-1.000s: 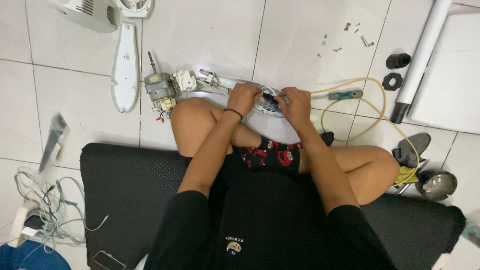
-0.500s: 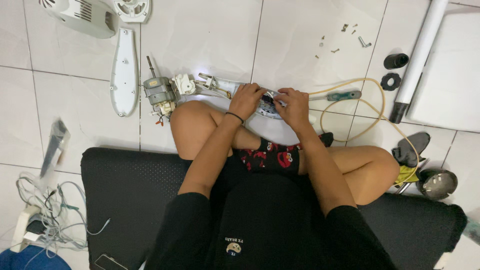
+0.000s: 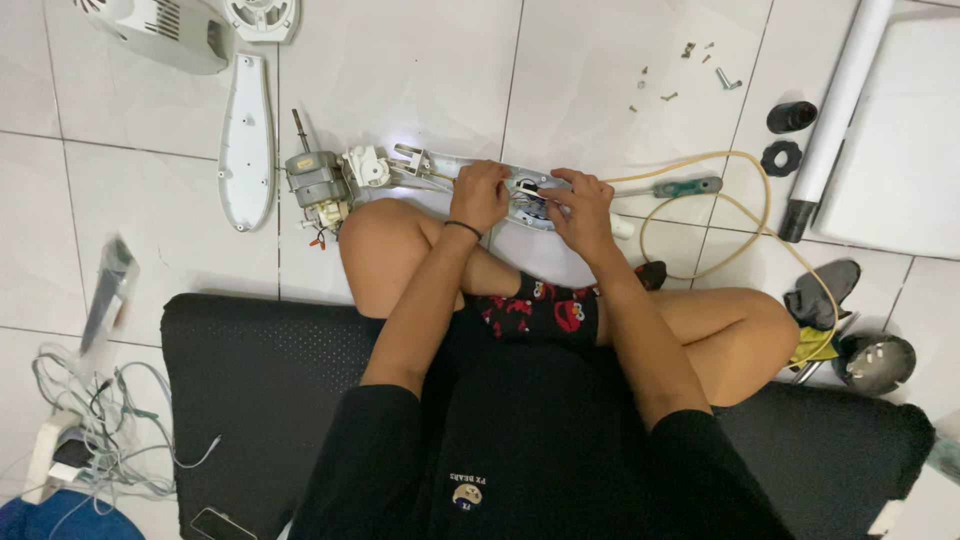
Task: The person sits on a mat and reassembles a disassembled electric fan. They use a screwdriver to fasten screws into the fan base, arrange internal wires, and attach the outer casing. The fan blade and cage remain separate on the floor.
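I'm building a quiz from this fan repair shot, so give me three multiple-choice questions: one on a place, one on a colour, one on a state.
1. Where is the motor?
A) left of the left hand
B) by the pole
C) on the mat

2. What colour is the screwdriver handle?
A) red
B) green
C) black

3. What are the hands doing?
A) resting on knees
B) holding a phone
C) both on the housing

Answers: 1 A, it lies beyond the left hand. 2 B, teal-green grip. 3 C, the left hand and right hand touch the white housing.

A white cover panel [image 3: 246, 140], loose screws [image 3: 690, 70], a screwdriver [image 3: 685, 187] and tangled cables [image 3: 95, 425] lie on the tiles.
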